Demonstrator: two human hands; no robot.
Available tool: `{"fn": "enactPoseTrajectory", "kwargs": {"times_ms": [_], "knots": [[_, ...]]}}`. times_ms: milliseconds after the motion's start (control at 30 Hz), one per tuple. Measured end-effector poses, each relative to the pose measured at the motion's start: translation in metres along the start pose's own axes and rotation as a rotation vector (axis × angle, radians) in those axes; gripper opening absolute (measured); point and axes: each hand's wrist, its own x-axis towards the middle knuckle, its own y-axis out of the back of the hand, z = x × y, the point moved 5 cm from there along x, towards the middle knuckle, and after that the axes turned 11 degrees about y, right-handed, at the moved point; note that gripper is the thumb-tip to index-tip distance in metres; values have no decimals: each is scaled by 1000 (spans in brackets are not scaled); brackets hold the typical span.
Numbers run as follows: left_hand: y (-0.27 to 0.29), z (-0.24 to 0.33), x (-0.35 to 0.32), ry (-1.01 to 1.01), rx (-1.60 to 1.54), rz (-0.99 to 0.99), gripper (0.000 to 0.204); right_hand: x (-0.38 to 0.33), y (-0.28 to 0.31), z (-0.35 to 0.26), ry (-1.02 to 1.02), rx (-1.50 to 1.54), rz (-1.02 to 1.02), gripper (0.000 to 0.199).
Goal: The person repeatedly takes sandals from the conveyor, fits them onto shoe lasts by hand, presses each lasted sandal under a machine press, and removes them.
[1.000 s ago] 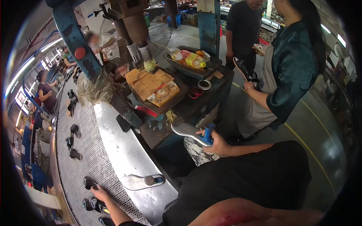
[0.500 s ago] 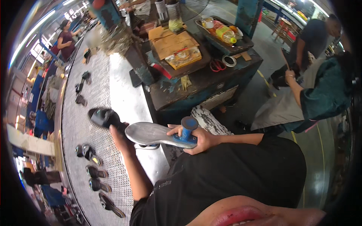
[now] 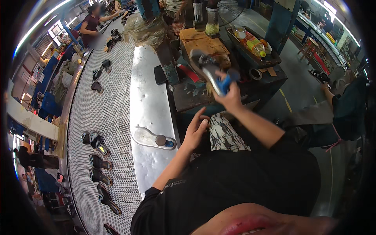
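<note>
My right hand is raised over the dark workbench, gripping a grey shoe sole with a blue heel piece that carries a dark upper; the shoe is blurred. My left hand hovers open just below it, at the edge of the shiny metal table, holding nothing. A second pale sole with a blue heel and a round knob lies flat on the metal table, to the left of my left hand.
Several dark sandals ride on the perforated conveyor to the left. Cardboard boxes and a tray with a bottle sit on the workbench. One person works far up the line; another person sits at right.
My right hand has lifted the sole with the upper up and away toward the workbench. My left hand let go of the dark upper and drew back. Another sole now lies on the metal table.
</note>
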Motion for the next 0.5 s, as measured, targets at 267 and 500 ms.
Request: {"fn": "enactPoseTrajectory", "kwargs": {"times_ms": [267, 500], "knots": [[12, -83, -18, 269, 101, -93, 36, 82, -41, 156, -246, -459, -327, 98], [0, -96, -22, 249, 279, -96, 33, 94, -37, 148, -314, -465, -348, 92]]}}
